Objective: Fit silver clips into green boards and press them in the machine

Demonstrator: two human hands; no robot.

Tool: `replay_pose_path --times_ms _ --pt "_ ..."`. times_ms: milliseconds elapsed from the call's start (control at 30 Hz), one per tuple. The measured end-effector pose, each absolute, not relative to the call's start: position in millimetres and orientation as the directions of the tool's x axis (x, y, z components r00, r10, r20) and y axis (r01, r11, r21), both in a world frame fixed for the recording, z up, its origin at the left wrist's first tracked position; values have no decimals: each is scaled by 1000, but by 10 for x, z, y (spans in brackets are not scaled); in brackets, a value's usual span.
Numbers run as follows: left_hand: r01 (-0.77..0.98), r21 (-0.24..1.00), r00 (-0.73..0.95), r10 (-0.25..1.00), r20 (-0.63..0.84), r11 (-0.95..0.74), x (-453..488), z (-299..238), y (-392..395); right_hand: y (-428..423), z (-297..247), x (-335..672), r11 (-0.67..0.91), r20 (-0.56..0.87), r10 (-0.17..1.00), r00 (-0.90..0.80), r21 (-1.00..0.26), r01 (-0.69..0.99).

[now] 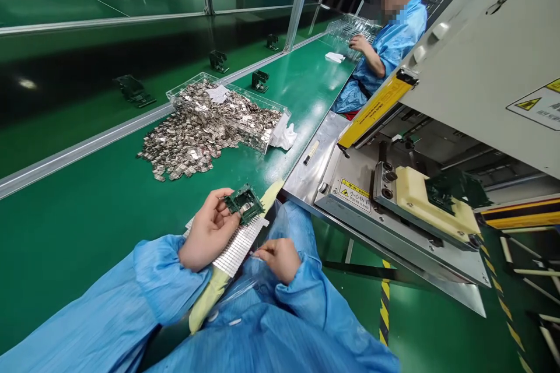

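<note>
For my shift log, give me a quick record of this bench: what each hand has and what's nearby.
Left hand: holds a dark green square plastic jig
Right hand: nearest a silver gridded strip
Bench: long green work bench
Nearby: heap of small silver metal pieces spilling from a clear rectangular bin
Co-worker: person in a blue smock, farther along the bench

Parts bin (245,93) on bench (87,245), machine (481,70) rt.
</note>
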State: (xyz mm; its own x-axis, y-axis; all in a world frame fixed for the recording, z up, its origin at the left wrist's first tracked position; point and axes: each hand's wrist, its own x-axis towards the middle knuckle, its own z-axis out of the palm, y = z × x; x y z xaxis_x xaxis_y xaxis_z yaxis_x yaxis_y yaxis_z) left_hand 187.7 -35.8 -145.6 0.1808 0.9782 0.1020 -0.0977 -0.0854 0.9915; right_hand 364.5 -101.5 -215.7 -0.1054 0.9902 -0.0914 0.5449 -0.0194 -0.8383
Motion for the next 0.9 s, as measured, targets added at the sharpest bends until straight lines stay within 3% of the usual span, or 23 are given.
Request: replay_pose_path --times_ms 200,367,600,900 --pt "-72 989 211 967 140 -127 1856 -1466 -404 -972 -1366 3635 180 204 979 16 -896 405" --pt "-50 991 232 963 135 -127 1825 -1523 -432 -791 -1200 3388 301 372 911 175 -894 332" --pt "-58 990 280 950 137 -126 1790 -1540 -475 -683 -1258 3169 240 324 897 299 -928 285" --pt "-31 987 317 935 158 -157 1784 -1530 -497 -712 -1266 3161 154 226 921 318 -960 235"
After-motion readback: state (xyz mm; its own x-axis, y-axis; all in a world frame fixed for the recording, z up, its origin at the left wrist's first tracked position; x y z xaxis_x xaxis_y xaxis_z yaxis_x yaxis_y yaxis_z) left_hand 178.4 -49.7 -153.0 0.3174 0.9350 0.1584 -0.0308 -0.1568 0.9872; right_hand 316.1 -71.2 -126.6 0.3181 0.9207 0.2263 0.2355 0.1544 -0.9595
